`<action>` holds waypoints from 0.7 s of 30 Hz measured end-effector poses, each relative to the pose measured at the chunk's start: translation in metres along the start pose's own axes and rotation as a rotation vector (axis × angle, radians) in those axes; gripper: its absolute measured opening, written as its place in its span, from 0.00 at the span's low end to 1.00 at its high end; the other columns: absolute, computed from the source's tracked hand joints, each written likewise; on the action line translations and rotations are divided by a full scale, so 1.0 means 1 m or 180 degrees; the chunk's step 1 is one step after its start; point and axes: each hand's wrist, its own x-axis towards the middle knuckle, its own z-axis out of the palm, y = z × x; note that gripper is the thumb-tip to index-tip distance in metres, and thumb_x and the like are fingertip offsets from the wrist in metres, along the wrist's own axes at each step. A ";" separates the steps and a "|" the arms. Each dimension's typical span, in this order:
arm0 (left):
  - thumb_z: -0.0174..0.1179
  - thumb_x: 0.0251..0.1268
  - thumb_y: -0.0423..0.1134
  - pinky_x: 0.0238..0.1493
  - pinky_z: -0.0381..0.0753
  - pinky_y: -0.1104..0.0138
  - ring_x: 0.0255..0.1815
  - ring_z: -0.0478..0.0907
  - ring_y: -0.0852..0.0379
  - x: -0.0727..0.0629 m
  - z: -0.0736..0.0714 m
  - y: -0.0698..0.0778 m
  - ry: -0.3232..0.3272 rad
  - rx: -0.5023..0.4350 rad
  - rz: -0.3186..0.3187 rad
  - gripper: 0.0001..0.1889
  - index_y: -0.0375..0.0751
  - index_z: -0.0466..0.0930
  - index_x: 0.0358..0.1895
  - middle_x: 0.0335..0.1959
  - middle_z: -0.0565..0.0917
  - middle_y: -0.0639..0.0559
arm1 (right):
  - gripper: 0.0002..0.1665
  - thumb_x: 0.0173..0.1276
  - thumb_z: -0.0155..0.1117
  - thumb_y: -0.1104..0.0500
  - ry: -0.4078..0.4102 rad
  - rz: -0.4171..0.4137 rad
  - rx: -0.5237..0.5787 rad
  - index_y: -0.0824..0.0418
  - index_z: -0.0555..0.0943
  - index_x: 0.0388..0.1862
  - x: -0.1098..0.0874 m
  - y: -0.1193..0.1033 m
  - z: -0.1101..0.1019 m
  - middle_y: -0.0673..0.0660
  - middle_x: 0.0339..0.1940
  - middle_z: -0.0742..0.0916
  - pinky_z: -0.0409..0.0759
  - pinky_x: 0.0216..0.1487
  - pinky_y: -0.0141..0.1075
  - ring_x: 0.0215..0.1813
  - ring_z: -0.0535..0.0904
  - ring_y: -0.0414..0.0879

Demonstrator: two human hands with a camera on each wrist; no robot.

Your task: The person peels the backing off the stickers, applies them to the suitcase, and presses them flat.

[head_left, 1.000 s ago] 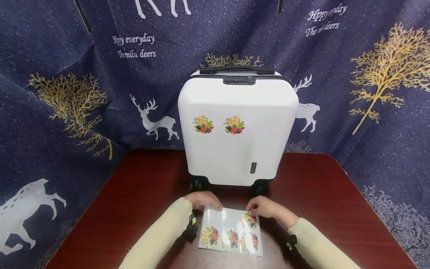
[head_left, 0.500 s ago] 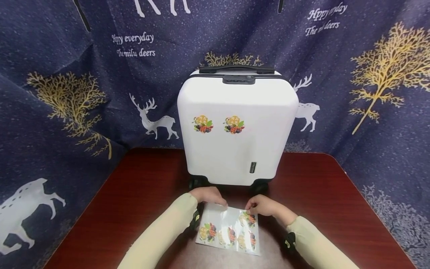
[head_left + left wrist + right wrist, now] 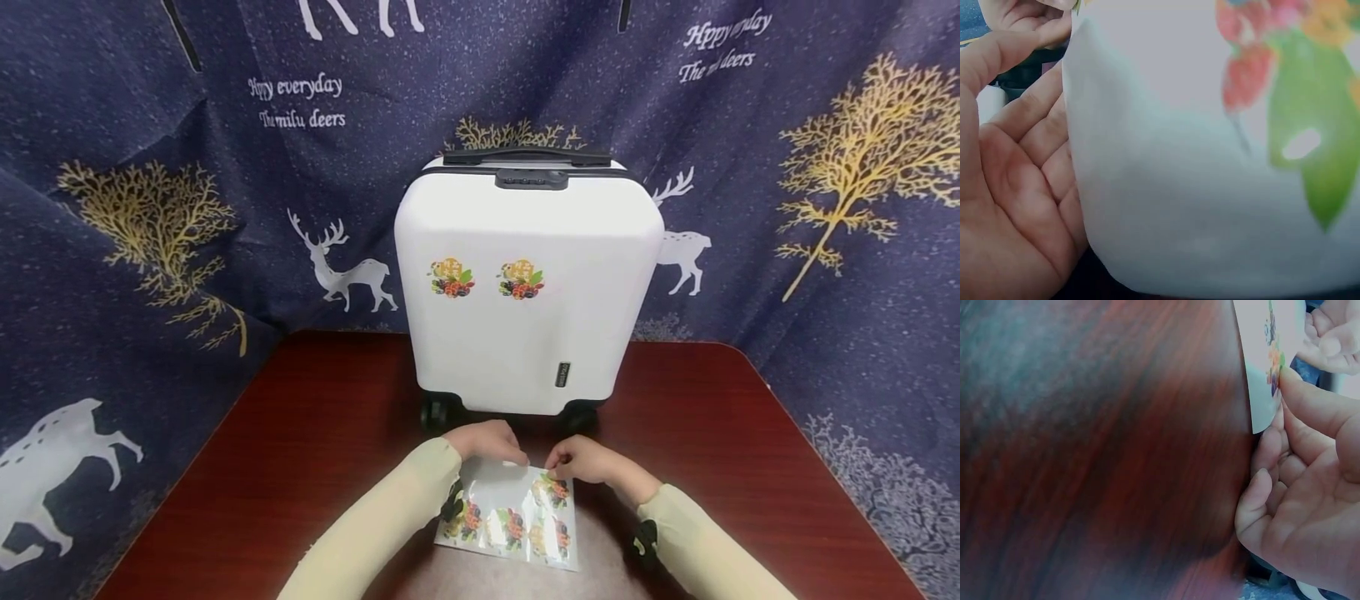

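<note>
A glossy sticker sheet [image 3: 491,500] with several fruit stickers is held above the table in front of a white suitcase [image 3: 525,333]. My left hand [image 3: 491,442] holds its far edge near the middle, with the fingers behind the sheet in the left wrist view. My right hand [image 3: 588,460] pinches the far right corner between thumb and index finger, beside a fruit sticker [image 3: 552,492]. In the right wrist view its other fingers are curled below the sheet [image 3: 1263,409]. Two fruit stickers, a left one [image 3: 452,278] and a right one [image 3: 521,279], are on the suitcase front.
The suitcase stands upright on black wheels [image 3: 437,412] at the back of a dark red wooden table [image 3: 322,433]. A navy cloth [image 3: 300,183] printed with deer and trees hangs behind and at both sides.
My left hand has slid right along the far edge, closer to the right hand. The sheet has shifted slightly left. My right hand stays at its corner.
</note>
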 end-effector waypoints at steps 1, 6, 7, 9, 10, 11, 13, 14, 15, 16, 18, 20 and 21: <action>0.63 0.58 0.47 0.29 0.67 0.74 0.24 0.67 0.63 0.001 0.001 0.001 -0.0003 -0.0013 -0.0005 0.12 0.43 0.86 0.25 0.18 0.74 0.60 | 0.05 0.65 0.69 0.65 0.0003 0.0017 0.0025 0.68 0.87 0.36 0.000 0.000 0.000 0.53 0.29 0.85 0.72 0.34 0.30 0.32 0.72 0.40; 0.63 0.60 0.45 0.34 0.70 0.74 0.30 0.71 0.64 0.006 0.004 0.003 -0.0028 -0.0061 0.0038 0.14 0.39 0.91 0.37 0.28 0.84 0.56 | 0.05 0.66 0.68 0.65 0.0020 0.0038 0.0070 0.68 0.87 0.37 -0.001 -0.001 0.001 0.54 0.30 0.86 0.72 0.35 0.30 0.33 0.73 0.40; 0.64 0.59 0.45 0.36 0.71 0.74 0.31 0.71 0.64 0.006 0.005 0.004 -0.0025 -0.0083 0.0044 0.14 0.39 0.92 0.38 0.30 0.86 0.55 | 0.05 0.66 0.68 0.65 0.0027 0.0035 0.0075 0.68 0.87 0.37 -0.001 -0.001 0.002 0.55 0.31 0.86 0.72 0.35 0.30 0.33 0.73 0.40; 0.64 0.58 0.43 0.38 0.72 0.74 0.33 0.72 0.64 0.006 0.006 0.004 -0.0020 -0.0132 0.0043 0.14 0.38 0.92 0.40 0.36 0.89 0.52 | 0.05 0.66 0.68 0.65 0.0044 0.0021 0.0080 0.68 0.87 0.37 -0.001 -0.001 0.003 0.56 0.31 0.87 0.72 0.35 0.30 0.33 0.73 0.41; 0.65 0.58 0.43 0.39 0.73 0.74 0.33 0.73 0.64 0.007 0.007 0.004 -0.0020 -0.0151 0.0042 0.14 0.38 0.92 0.41 0.38 0.90 0.50 | 0.05 0.66 0.68 0.65 0.0052 0.0014 0.0081 0.68 0.87 0.37 -0.001 -0.001 0.003 0.56 0.32 0.88 0.72 0.35 0.30 0.33 0.73 0.40; 0.65 0.57 0.42 0.40 0.73 0.73 0.34 0.73 0.64 0.007 0.007 0.004 -0.0013 -0.0171 0.0041 0.14 0.37 0.92 0.41 0.39 0.91 0.49 | 0.05 0.66 0.68 0.65 0.0059 0.0010 0.0079 0.68 0.87 0.37 -0.001 -0.001 0.004 0.56 0.32 0.88 0.72 0.34 0.30 0.33 0.73 0.40; 0.65 0.57 0.41 0.41 0.74 0.73 0.35 0.74 0.64 0.008 0.009 0.004 -0.0003 -0.0168 0.0026 0.13 0.37 0.92 0.41 0.41 0.91 0.48 | 0.05 0.66 0.68 0.65 0.0080 0.0013 0.0077 0.68 0.87 0.37 -0.001 -0.002 0.004 0.57 0.32 0.89 0.73 0.34 0.30 0.33 0.73 0.40; 0.65 0.56 0.40 0.42 0.75 0.72 0.35 0.74 0.63 0.008 0.009 0.004 0.0002 -0.0154 0.0016 0.13 0.37 0.92 0.41 0.41 0.91 0.47 | 0.05 0.66 0.68 0.65 0.0088 0.0018 0.0080 0.68 0.87 0.37 -0.002 -0.002 0.005 0.57 0.32 0.89 0.73 0.34 0.31 0.33 0.73 0.40; 0.65 0.56 0.40 0.43 0.76 0.71 0.36 0.75 0.63 0.008 0.010 0.004 0.0010 -0.0138 0.0005 0.13 0.38 0.92 0.41 0.42 0.91 0.47 | 0.05 0.66 0.68 0.65 0.0092 0.0013 0.0074 0.68 0.87 0.37 -0.002 -0.003 0.004 0.58 0.32 0.89 0.73 0.35 0.31 0.33 0.73 0.40; 0.65 0.56 0.40 0.45 0.78 0.71 0.37 0.76 0.63 0.008 0.010 0.004 0.0016 -0.0118 -0.0006 0.13 0.38 0.92 0.41 0.43 0.91 0.47 | 0.05 0.66 0.68 0.65 0.0096 0.0015 0.0078 0.68 0.87 0.37 -0.002 -0.003 0.005 0.58 0.32 0.89 0.73 0.35 0.31 0.34 0.73 0.41; 0.65 0.57 0.40 0.49 0.79 0.69 0.40 0.78 0.62 0.008 0.010 0.005 0.0012 -0.0107 -0.0038 0.13 0.39 0.92 0.42 0.45 0.91 0.47 | 0.06 0.66 0.68 0.65 0.0100 0.0016 0.0085 0.68 0.87 0.37 -0.002 -0.003 0.004 0.58 0.33 0.89 0.74 0.35 0.31 0.34 0.74 0.40; 0.65 0.58 0.40 0.52 0.80 0.67 0.44 0.80 0.60 0.008 0.010 0.005 -0.0017 -0.0123 -0.0065 0.13 0.39 0.91 0.44 0.48 0.91 0.47 | 0.06 0.66 0.68 0.65 0.0111 0.0023 0.0098 0.68 0.87 0.36 -0.003 -0.003 0.004 0.58 0.33 0.89 0.74 0.36 0.31 0.34 0.74 0.40; 0.65 0.59 0.41 0.54 0.81 0.66 0.46 0.81 0.59 0.007 0.010 0.006 -0.0034 -0.0130 -0.0071 0.14 0.39 0.91 0.44 0.49 0.91 0.46 | 0.06 0.66 0.68 0.64 0.0116 0.0017 0.0100 0.68 0.87 0.36 -0.003 -0.003 0.004 0.58 0.33 0.89 0.74 0.36 0.31 0.34 0.74 0.40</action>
